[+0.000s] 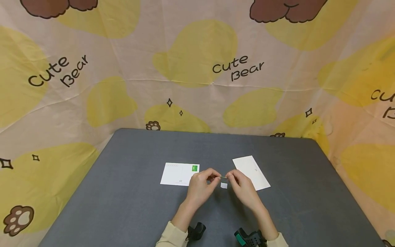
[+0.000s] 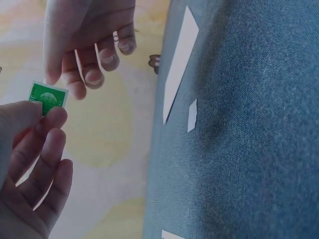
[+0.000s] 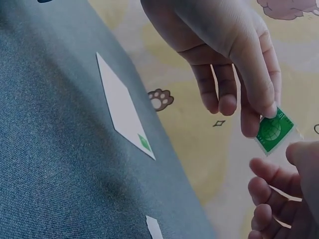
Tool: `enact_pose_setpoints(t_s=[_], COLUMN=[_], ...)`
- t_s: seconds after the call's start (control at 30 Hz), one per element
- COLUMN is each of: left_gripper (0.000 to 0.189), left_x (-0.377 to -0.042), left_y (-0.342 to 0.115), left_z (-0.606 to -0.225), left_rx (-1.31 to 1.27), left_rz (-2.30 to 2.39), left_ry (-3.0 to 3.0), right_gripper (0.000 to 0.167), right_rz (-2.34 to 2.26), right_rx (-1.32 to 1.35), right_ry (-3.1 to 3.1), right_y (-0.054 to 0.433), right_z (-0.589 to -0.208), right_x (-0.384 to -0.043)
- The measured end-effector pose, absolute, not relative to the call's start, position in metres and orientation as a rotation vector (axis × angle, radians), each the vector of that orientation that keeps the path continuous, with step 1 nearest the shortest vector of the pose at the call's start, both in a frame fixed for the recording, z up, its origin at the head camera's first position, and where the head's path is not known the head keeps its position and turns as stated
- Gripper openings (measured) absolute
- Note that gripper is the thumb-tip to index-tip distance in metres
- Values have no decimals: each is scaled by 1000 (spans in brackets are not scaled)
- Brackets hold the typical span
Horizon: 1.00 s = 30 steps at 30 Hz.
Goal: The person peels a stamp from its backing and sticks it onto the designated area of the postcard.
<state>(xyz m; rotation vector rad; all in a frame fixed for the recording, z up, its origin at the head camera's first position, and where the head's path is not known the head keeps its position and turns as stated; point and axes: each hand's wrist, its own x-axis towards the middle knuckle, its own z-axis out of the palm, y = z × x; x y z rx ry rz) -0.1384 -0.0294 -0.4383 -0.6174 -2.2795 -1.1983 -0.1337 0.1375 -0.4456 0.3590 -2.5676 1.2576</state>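
My left hand point(image 1: 200, 187) pinches a small green postage stamp point(image 2: 48, 98) with a white border and a globe design between thumb and index finger, raised above the table. My right hand point(image 1: 243, 188) is close against the far edge of the stamp, its thumb tip right at a corner. Its thumb and index finger stand apart, with the other fingers loosely bent. Below the hands, a small white piece of paper point(image 1: 224, 185) lies on the table. Behind the left hand is a white envelope point(image 1: 176, 174) bearing a similar green stamp point(image 1: 194, 168) in its upper right corner.
A second white envelope point(image 1: 251, 169) lies slanted behind my right hand, partly covered by it. Everything lies on a dark grey table point(image 1: 132, 206). A printed cloth point(image 1: 197, 51) with yellow patches hangs behind the table's back edge and around its sides.
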Motion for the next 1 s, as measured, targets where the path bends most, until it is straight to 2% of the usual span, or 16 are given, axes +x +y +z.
enact_pose_setpoints(t_s=[0.2, 1.0], left_gripper=[10, 19], left_x=[-137, -136], left_y=[-32, -41], left_z=[-439, -448], left_rx=[-641, -641], left_rz=[-1202, -1163], left_ry=[-2301, -2300], right_gripper=[16, 7], right_rz=[1316, 1457], right_rx=[357, 313], right_ry=[-2616, -2631], right_y=[136, 130], right_z=[-446, -445], right_x=[-134, -136])
